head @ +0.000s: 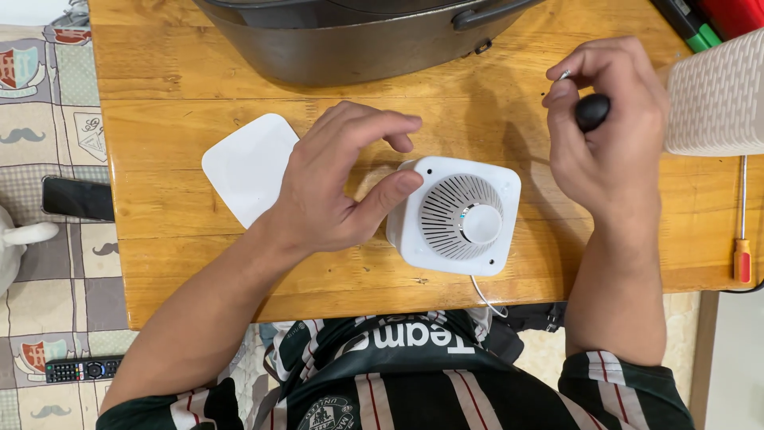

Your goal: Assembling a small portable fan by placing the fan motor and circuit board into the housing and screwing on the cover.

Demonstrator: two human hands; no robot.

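- Nearest to me, the white square device [458, 215] sits on the wooden table [159, 143] close to the near edge, grille and round centre knob facing up, a thin white cable trailing off its near side.
- My left hand [334, 183] is loosely curled and half open, thumb pressed against the device's left upper corner, fingers arched above the table without closing on anything.
- My right hand [609, 135], up and to the right of the device, is closed round a small black-handled screwdriver [591, 111]; a thin metal tip shows at the fingertips. Whether it carries a screw I cannot tell.
- To do this well, I judge the left thumb should brace the casing firmly so it doesn't skate, and the tool should come down straight over a corner hole.
- Left of my left hand lies a flat white square cover [248, 166], well clear.
- Right of my right hand stands a white woven basket [716, 95], close enough to crowd the wrist; an orange-handled screwdriver [742, 231] lies below it.
- Farthest off, a large metal pot [350, 40] limits room beyond both hands.
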